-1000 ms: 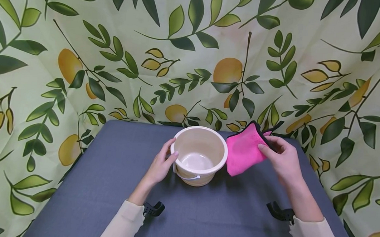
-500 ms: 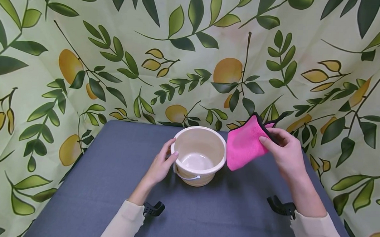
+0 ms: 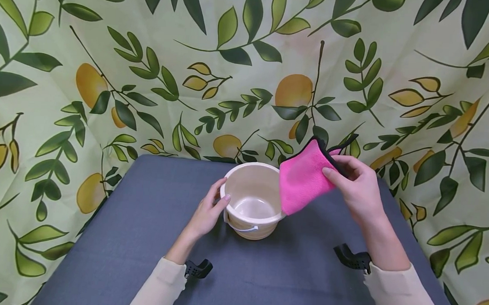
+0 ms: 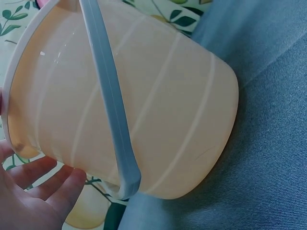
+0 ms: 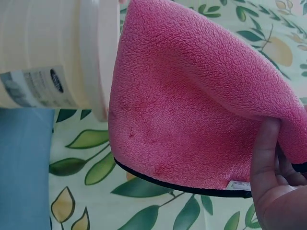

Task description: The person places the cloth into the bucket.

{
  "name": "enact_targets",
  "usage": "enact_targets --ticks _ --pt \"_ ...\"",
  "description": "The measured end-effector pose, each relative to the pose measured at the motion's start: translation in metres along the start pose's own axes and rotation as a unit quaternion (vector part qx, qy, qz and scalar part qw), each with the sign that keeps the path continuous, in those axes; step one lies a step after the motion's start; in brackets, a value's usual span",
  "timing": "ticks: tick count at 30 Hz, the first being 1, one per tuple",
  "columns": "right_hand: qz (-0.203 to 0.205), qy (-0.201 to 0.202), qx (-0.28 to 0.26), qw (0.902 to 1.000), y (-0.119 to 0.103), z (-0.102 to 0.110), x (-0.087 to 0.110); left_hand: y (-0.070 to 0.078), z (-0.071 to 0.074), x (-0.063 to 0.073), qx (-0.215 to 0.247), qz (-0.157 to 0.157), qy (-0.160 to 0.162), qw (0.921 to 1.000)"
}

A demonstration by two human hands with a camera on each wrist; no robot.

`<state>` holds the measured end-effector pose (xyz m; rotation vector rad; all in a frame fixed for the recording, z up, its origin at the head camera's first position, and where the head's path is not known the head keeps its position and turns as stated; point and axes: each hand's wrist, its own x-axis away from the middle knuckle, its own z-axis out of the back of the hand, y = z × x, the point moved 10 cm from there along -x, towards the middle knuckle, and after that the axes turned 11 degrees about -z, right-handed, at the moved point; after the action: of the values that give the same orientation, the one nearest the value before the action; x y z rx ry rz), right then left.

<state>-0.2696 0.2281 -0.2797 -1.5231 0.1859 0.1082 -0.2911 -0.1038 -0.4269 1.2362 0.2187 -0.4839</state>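
A cream bucket [image 3: 251, 224] with a pale handle [image 4: 112, 100] stands upright on the table. My left hand [image 3: 208, 210] grips its rim from the left, thumb at the lip and fingers along the outer wall. My right hand [image 3: 359, 188] pinches a pink plush cloth [image 3: 305, 178] with black edging by its right side. In the head view the cloth hangs across the bucket's right rim and hides part of it. The right wrist view shows the cloth [image 5: 192, 105] beside the rim, a small white tag at its lower edge.
The table under a grey-blue cover [image 3: 154, 203] reaches back to a leaf-and-fruit patterned backdrop [image 3: 248, 79]. A printed label [image 5: 41, 86] is on the bucket's side. Black wrist mounts [image 3: 198, 269] sit at both cuffs.
My right hand has lifted the cloth and then brought it left, from beside the bucket to over its right rim. The left hand and bucket have stayed put.
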Motion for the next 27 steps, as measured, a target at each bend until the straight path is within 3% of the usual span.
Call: enact_targets --ticks 13,27 --pt "0.011 -0.030 -0.016 0.9994 -0.009 -0.034 -0.007 0.001 0.001 -0.001 -0.003 -0.010 0.003 0.9999" --pt "0.011 -0.061 0.008 0.9980 -0.002 -0.070 -0.013 -0.001 0.000 0.000 -0.002 -0.005 0.000 1.0000"
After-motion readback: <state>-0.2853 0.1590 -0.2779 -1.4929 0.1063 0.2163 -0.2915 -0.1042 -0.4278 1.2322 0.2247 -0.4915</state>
